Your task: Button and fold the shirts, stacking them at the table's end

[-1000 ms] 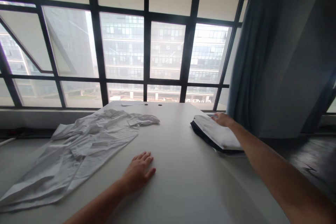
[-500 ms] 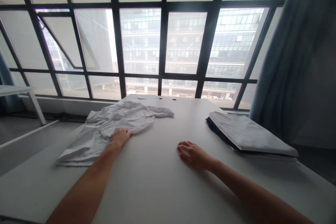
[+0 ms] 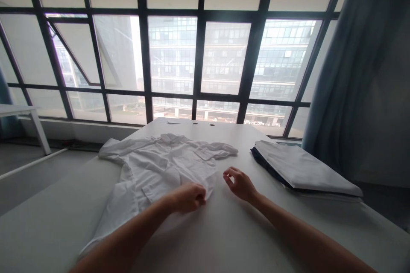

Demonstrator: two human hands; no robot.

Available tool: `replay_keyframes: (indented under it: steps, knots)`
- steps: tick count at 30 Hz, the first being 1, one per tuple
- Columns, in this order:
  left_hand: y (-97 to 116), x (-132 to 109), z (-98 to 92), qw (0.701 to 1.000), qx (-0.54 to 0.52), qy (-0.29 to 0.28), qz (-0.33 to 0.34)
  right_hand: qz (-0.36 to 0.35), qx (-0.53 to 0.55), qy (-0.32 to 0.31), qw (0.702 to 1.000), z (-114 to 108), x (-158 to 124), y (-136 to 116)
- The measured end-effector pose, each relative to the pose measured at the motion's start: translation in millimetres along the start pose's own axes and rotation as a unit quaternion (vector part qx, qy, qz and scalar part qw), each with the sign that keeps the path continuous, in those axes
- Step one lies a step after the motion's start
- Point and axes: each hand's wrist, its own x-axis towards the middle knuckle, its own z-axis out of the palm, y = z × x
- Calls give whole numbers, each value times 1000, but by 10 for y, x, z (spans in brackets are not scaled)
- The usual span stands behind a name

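A white shirt [image 3: 160,166] lies spread and wrinkled across the left and middle of the white table [image 3: 230,239]. One sleeve stretches out to the far left, and another points right. My left hand [image 3: 188,197] is closed at the shirt's near right edge, gripping the fabric; its fingertips are partly hidden. Just right of the shirt, my right hand [image 3: 240,184] hovers low over the table with loosely curled fingers. A gap shows between its thumb and fingers, and it holds nothing.
On the right side of the table lies a folded stack of white and dark cloth [image 3: 307,170]. A blue curtain [image 3: 339,72] hangs behind it. Large framed windows [image 3: 173,55] stand beyond the table, and another white table [image 3: 19,111] is at far left.
My left hand has moved right and nearer, drawing the shirt with it, so the shirt is now spread wider. My right hand has lifted slightly and curled its fingers.
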Motion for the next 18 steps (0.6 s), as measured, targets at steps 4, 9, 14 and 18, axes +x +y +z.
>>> replay_keyframes:
  steps: [4,9,14,18]
  knots:
    - [340,-31,96,993,-78,-59,62,69,-52,-19,996,33,362,120]
    - [420,-86,8,992,-80,-69,68,128,-70,-94,985,191,723,155]
    - [268,-120,-221,1000,15,12,7,161,-25,-71,984,44,1118,191]
    - [92,-121,-430,983,63,146,-97,236,5,12,972,-882,1356,511]
